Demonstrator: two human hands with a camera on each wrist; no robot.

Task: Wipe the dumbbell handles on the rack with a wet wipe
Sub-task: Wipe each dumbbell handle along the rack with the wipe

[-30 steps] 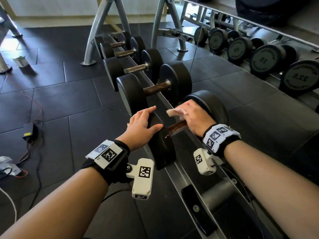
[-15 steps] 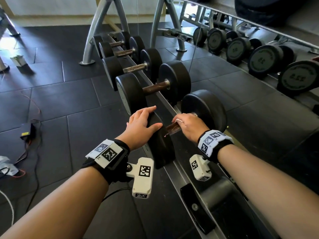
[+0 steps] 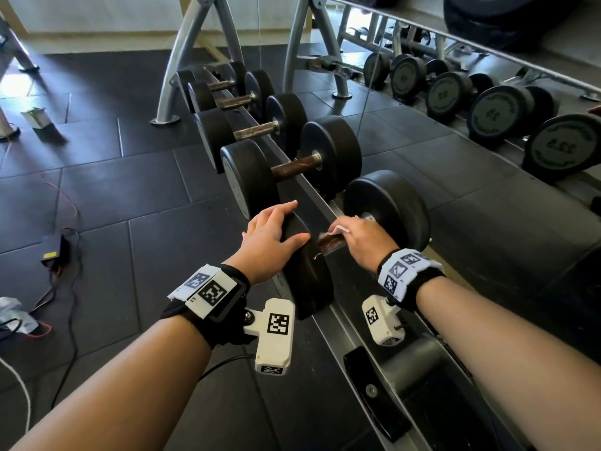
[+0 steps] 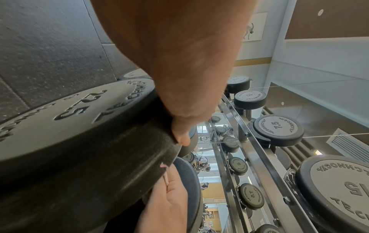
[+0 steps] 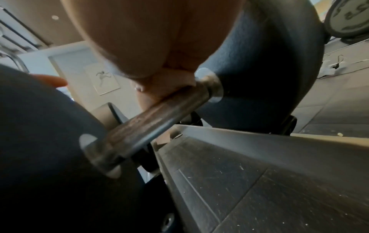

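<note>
The nearest dumbbell lies across the rack, with a rusty brown handle point(image 3: 329, 246) between two black heads. My left hand point(image 3: 270, 239) rests flat on top of the near head point(image 3: 307, 275), fingers straight; in the left wrist view its thumb point(image 4: 180, 134) lies over that head's rim point(image 4: 79, 126). My right hand point(image 3: 361, 239) grips the handle close to the far head point(image 3: 388, 209), with a white wet wipe point(image 3: 340, 228) pressed under its fingers. The right wrist view shows those fingers point(image 5: 159, 89) curled over the metal handle point(image 5: 159, 113).
Several more dumbbells point(image 3: 292, 167) sit in a row further along the rack rail point(image 3: 344, 323). A mirror on the right reflects other dumbbells point(image 3: 500, 115). A black box with cables point(image 3: 53, 252) lies on the rubber floor at left.
My right hand has twisted around the handle with the wipe and shifted slightly toward me; the wipe hid, then showed again. My left hand has stayed on the near head.
</note>
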